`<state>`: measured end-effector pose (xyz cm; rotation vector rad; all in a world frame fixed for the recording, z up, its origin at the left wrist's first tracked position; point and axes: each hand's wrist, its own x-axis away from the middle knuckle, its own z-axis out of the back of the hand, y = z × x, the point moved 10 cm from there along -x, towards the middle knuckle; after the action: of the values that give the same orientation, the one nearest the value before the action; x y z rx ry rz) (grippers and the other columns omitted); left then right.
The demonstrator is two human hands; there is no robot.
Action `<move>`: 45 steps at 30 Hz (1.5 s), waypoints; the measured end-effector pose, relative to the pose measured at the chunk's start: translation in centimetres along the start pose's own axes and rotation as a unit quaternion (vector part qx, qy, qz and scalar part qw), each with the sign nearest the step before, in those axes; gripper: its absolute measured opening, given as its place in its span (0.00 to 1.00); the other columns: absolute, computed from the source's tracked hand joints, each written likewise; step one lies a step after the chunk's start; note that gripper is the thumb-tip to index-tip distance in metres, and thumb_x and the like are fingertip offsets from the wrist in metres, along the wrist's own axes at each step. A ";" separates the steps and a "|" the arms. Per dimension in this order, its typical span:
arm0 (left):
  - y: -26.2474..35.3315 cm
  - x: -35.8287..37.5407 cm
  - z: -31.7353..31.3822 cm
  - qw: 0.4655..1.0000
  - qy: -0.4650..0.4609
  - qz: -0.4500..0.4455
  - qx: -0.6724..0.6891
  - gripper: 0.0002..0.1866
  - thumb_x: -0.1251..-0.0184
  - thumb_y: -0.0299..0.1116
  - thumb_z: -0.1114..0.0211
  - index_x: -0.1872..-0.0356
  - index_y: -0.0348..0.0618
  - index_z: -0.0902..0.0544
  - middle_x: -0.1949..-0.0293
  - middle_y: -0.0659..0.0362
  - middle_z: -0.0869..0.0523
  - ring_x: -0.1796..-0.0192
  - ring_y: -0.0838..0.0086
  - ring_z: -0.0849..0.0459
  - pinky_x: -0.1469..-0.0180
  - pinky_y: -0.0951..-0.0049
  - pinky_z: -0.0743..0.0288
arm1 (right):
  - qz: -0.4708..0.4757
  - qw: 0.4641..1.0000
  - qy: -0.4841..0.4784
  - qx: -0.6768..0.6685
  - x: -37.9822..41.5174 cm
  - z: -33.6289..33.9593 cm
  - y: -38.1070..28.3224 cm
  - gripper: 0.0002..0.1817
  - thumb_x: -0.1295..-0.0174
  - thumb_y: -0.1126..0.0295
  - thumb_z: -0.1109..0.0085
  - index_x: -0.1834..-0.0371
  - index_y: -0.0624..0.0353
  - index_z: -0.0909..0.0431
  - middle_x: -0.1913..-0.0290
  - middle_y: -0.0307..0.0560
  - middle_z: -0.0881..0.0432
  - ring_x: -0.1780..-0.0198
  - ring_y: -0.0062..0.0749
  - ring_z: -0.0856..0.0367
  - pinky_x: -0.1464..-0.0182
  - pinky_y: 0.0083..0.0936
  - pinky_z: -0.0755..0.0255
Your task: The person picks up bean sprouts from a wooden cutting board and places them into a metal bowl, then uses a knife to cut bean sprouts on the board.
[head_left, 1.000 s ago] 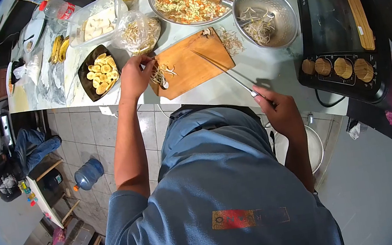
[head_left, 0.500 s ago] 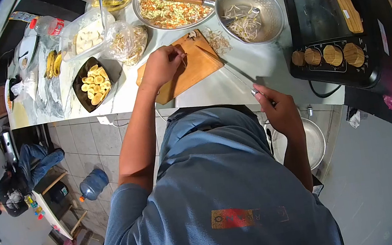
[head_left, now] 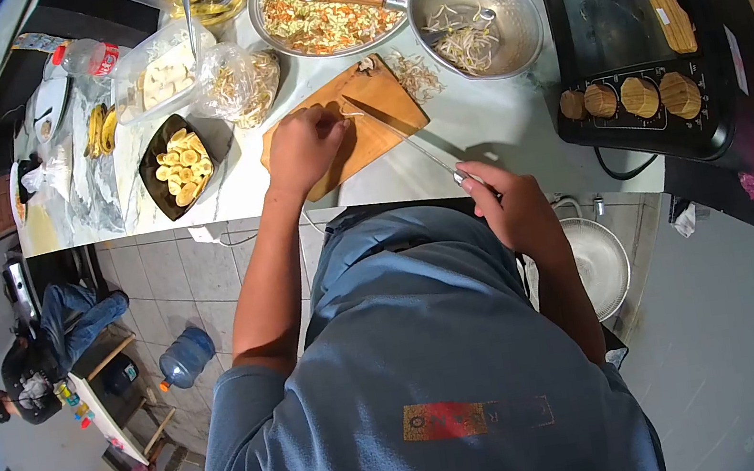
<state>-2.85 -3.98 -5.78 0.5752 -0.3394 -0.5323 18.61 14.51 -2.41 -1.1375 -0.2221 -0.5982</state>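
My right hand (head_left: 509, 202) is wrapped round the handle of a long knife (head_left: 406, 135), whose blade slants over the wooden cutting board (head_left: 384, 150). My left hand (head_left: 310, 145) is closed above the board's left part, its fingertips pinching a thin pale bean sprout (head_left: 353, 113). The blade's tip lies just beyond that sprout. Dark scraps (head_left: 368, 65) sit at the board's far corner. Beside the board's far right edge is a loose pile of sprout trimmings (head_left: 416, 78). Behind it stands a metal bowl (head_left: 522, 32) with bean sprouts (head_left: 464, 42) inside.
A tray of chopped vegetables (head_left: 336, 10) stands at the back, with a bag of sprouts (head_left: 242, 86) nearer. Banana slices (head_left: 184, 166) fill a dark bowl (head_left: 150, 185). A black oven (head_left: 709, 131) borders the right. Behind at left, a person (head_left: 45, 378) sits near a water jug (head_left: 187, 357).
My left hand has moved nearer and lower over the board. My right hand has shifted left and forward, bringing the knife's blade further across the board towards my left fingertips.
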 end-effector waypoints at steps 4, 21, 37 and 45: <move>-0.7 -0.1 -0.3 0.999 0.010 0.027 0.030 0.12 0.37 0.39 0.28 0.65 0.39 0.11 0.68 0.49 0.10 0.62 0.53 0.12 0.55 0.57 0.20 | 0.023 1.000 0.016 0.011 0.0 0.2 -0.2 0.16 0.28 0.63 0.39 0.44 0.59 0.15 0.73 0.57 0.16 0.72 0.38 0.15 0.62 0.31 0.24; 0.1 0.3 1.3 0.993 0.117 -0.032 -0.009 0.11 0.37 0.38 0.27 0.65 0.40 0.11 0.67 0.48 0.11 0.61 0.52 0.16 0.53 0.57 0.23 | 0.039 0.998 0.027 0.032 -0.2 0.6 -0.8 0.15 0.30 0.63 0.38 0.44 0.55 0.14 0.72 0.59 0.16 0.75 0.38 0.19 0.65 0.31 0.26; 0.9 0.8 -0.9 0.992 0.101 -0.075 -0.014 0.17 0.43 0.47 0.22 0.70 0.45 0.15 0.70 0.56 0.15 0.60 0.58 0.19 0.52 0.59 0.27 | 0.023 0.997 0.013 0.066 -1.1 0.7 -0.9 0.16 0.30 0.61 0.38 0.44 0.55 0.14 0.66 0.63 0.14 0.66 0.53 0.13 0.58 0.35 0.22; 1.6 1.2 0.2 0.991 0.112 -0.068 -0.005 0.15 0.43 0.43 0.21 0.69 0.42 0.14 0.69 0.55 0.13 0.60 0.57 0.18 0.54 0.59 0.25 | 0.023 0.996 0.007 0.090 -1.4 1.0 -1.6 0.16 0.30 0.61 0.38 0.44 0.56 0.14 0.61 0.64 0.13 0.60 0.54 0.12 0.54 0.35 0.22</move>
<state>-1.39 -3.62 -4.49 0.6447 -0.0845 -0.5933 16.69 15.41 -1.44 -0.9623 -0.2326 -0.5353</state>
